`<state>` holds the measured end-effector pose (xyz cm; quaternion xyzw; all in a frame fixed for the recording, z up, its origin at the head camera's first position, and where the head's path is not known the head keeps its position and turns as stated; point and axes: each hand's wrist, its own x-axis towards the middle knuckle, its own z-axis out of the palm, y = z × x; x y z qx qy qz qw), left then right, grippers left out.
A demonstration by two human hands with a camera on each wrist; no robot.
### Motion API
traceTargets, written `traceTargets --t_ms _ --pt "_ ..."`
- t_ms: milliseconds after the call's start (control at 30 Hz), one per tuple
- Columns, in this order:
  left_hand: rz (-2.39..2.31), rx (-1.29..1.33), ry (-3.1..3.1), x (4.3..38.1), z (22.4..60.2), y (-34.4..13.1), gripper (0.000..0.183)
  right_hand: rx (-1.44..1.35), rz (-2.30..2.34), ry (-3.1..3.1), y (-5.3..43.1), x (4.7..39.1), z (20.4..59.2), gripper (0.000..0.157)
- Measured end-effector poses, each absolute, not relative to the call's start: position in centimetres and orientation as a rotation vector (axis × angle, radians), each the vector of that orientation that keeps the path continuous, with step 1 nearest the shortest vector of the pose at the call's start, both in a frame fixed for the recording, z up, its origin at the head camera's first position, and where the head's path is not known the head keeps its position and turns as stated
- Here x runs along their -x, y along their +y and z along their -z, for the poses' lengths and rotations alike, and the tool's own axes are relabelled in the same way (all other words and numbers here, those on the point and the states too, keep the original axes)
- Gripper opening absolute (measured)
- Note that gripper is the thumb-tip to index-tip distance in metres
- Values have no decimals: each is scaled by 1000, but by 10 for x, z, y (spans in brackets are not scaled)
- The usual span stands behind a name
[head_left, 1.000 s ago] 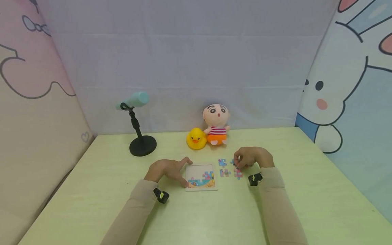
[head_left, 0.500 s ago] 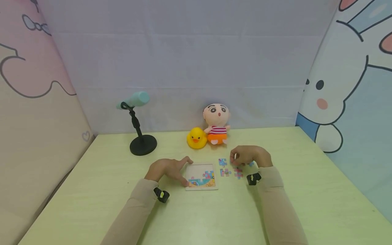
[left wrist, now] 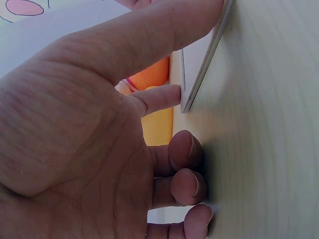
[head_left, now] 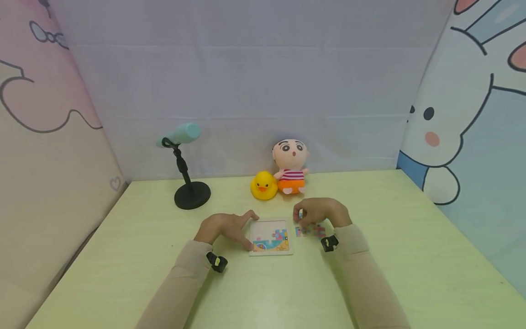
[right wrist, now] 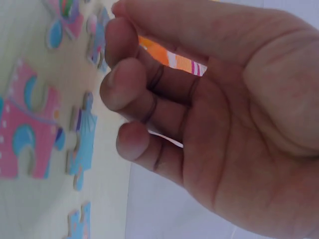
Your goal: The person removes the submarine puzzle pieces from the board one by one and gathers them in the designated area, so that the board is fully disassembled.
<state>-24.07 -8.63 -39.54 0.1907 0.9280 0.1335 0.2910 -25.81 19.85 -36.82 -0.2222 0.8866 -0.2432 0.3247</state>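
A square jigsaw tray lies on the table, its picture partly filled in along the bottom and right. My left hand steadies it with outstretched thumb and index finger at its left corners. In the left wrist view, the thumb lies against the tray's edge; the other fingers curl loosely beside it. My right hand is over the loose pieces right of the tray, fingers bent downward. Its thumb and index finger are at a blue piece, partly hidden behind them. A pink piece lies nearby.
More loose jigsaw pieces, a light-blue one among them, lie under and beside the right hand. Behind sit a yellow rubber duck and a plush doll. A turquoise cylinder on a black stand is at the back left.
My right hand has moved left across the loose pieces to the one nearest the tray. The left hand and tray have stayed in place.
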Motion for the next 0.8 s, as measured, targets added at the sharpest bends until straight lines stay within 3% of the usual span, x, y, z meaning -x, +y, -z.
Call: traceTargets --t_ms 800 --pt "-353 -504 2463 242 395 -86 83 666 457 2412 154 253 375 19"
